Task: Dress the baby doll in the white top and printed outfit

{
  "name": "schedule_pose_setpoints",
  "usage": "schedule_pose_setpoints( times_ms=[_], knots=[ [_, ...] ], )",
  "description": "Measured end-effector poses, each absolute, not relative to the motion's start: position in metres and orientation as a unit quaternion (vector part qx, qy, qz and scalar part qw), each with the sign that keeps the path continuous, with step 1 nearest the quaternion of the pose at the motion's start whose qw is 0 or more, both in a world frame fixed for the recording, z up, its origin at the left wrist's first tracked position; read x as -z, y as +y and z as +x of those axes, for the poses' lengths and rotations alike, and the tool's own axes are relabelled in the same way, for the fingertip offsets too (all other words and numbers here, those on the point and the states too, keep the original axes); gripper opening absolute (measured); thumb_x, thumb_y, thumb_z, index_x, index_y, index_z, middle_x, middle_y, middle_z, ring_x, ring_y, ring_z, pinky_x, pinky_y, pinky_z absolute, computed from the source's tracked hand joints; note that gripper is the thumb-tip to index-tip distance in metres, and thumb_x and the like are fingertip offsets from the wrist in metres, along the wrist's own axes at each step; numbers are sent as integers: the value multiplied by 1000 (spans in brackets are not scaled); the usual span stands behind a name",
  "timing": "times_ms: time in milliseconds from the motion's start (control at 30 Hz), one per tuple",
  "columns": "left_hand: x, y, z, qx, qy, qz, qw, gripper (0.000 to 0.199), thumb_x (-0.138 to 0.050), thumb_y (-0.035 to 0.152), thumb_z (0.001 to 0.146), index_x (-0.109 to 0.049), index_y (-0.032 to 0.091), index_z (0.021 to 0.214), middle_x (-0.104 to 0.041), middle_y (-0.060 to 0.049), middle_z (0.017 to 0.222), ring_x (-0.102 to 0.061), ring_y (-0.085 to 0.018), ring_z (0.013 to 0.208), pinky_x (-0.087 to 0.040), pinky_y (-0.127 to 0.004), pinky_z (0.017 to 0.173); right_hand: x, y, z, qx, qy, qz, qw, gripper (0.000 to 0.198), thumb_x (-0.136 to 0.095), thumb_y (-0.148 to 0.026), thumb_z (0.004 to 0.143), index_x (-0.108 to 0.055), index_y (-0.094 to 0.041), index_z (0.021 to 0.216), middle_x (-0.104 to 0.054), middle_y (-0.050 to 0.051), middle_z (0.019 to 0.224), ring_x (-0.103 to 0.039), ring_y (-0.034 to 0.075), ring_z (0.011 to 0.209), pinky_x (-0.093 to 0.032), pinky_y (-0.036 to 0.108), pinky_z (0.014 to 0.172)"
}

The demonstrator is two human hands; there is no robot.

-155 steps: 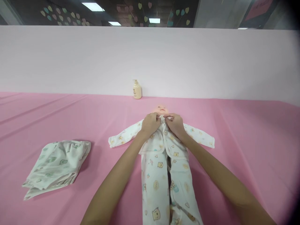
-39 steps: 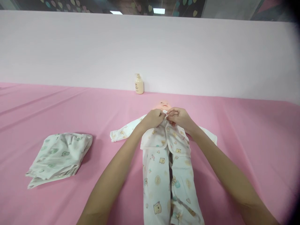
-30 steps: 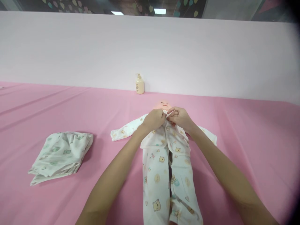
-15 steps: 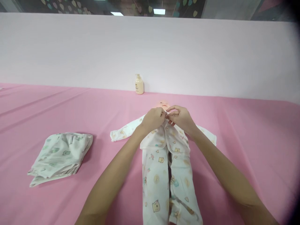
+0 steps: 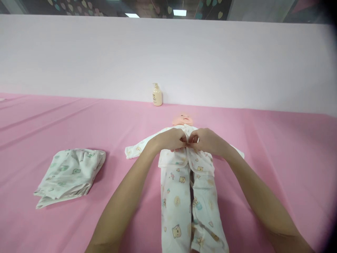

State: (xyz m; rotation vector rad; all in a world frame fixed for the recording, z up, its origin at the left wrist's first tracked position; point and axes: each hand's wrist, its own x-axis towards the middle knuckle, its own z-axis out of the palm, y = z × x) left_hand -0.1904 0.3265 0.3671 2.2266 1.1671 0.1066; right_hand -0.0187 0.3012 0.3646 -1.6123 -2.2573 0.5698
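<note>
A baby doll (image 5: pixel 181 119) lies on its back, head away from me, its arms spread out to both sides. It wears a white long-sleeved baby jacket (image 5: pixel 172 159) with a small bear print and matching trousers (image 5: pixel 177 211). Over the doll's chest, my left hand (image 5: pixel 175 138) pinches one front edge of the jacket. Opposite it, my right hand (image 5: pixel 202 140) pinches the other front edge, and the fingertips of both hands meet at the middle opening. Whatever fastener lies between the fingers is hidden. Below the hands the jacket's rounded front edges lie side by side.
A folded white cloth (image 5: pixel 71 172) with a green print lies to the left. Against the white wall (image 5: pixel 168 59) stands a cream pump bottle (image 5: pixel 157 95), beyond the doll's head. Everything rests on a pink sheet (image 5: pixel 118 119) with a few creases.
Both hands have moved down the jacket front from the neckline to the chest. The doll's chin and the collar now show. The doll lies as before.
</note>
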Motion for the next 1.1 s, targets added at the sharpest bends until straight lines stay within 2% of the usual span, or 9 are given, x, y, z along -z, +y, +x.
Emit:
schedule_pose_setpoints(
  times_ms=[100,333,567,667,800,967,1100],
  knots=[
    [-367,326,-191,-42,452,839,300,11,-49,20,71,-60,19,70,-65,-3,72,-58,-14,58,-42,-24,50,-362,305,-17,-205,-793,-551,156,10,-61,-19,72,-70,-21,72,-68,2,75,-60,16,63,-40,24,51],
    [-372,324,-192,-54,433,843,314,14,-47,25,73,-59,20,70,-64,-2,73,-58,-13,58,-43,-24,51,-361,309,-8,-294,-794,-516,128,16,-51,-13,72,-66,-19,73,-63,1,59,-56,15,48,-40,25,47],
    [-373,321,-188,-66,441,852,273,10,-47,19,69,-51,19,60,-58,-1,65,-51,-12,53,-37,-25,47,-359,300,-17,-178,-813,-534,149,21,-50,-11,71,-55,-18,52,-55,1,51,-47,13,46,-29,27,45],
    [-376,319,-188,-59,446,848,278,10,-47,20,69,-53,19,61,-59,-1,65,-51,-12,52,-36,-25,45,-359,302,-14,-176,-834,-503,145,16,-52,-12,71,-60,-19,58,-60,1,58,-51,14,52,-31,26,47],
    [-380,316,-190,-69,438,843,303,12,-49,22,70,-52,18,59,-60,-1,64,-54,-12,53,-38,-23,46,-361,306,-5,-212,-844,-472,139,16,-55,-13,70,-68,-22,75,-68,0,77,-60,16,66,-41,25,53],
    [-379,317,-191,-99,423,837,333,10,-50,20,71,-55,18,63,-62,-2,67,-57,-12,56,-42,-23,49,-359,310,-4,-230,-826,-484,173,12,-58,-19,73,-69,-22,73,-68,1,77,-62,18,72,-46,25,59],
    [-378,318,-194,-104,423,843,316,11,-49,18,70,-51,18,59,-59,-1,63,-54,-12,52,-40,-23,46,-355,310,-6,-239,-823,-479,190,9,-59,-21,74,-68,-23,73,-68,-1,79,-61,16,71,-47,25,61]
  ],
)
